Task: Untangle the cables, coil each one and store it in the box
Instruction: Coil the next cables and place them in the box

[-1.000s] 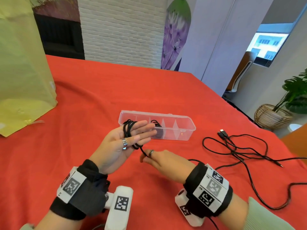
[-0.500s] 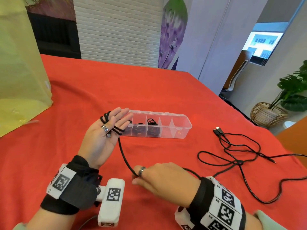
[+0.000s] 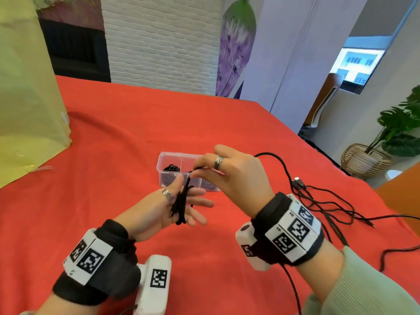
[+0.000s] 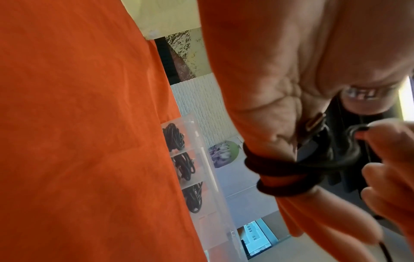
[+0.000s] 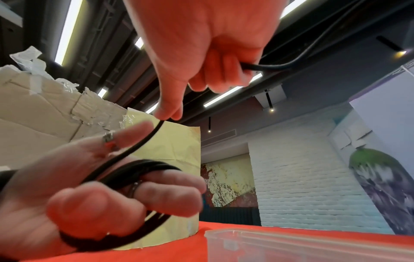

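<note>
A black cable [image 3: 180,205] is wound in several loops round the straight fingers of my left hand [image 3: 193,205], held palm up just in front of the clear plastic box [image 3: 168,155]. My right hand [image 3: 200,169] is above those fingers and pinches the same cable between thumb and forefinger. The cable's free length arcs back over that hand to the table. In the left wrist view the loops [image 4: 280,179] circle the fingers beside a plug [image 4: 313,120]. Coiled cables [image 4: 177,138] fill three compartments of the box [image 4: 208,177]. The right wrist view shows the strand [image 5: 139,147] running down to the loops.
Loose black cables [image 3: 318,201] lie tangled on the red cloth at the right, with a plug [image 3: 298,183] near the box. A large yellow bag [image 3: 27,98] stands at the far left. Past the table's right edge stand a wicker basket [image 3: 363,160] and a plant.
My right hand has risen from near the cloth to above my left fingers, carrying the cable up and over them. My left hand has shifted right, in front of the box.
</note>
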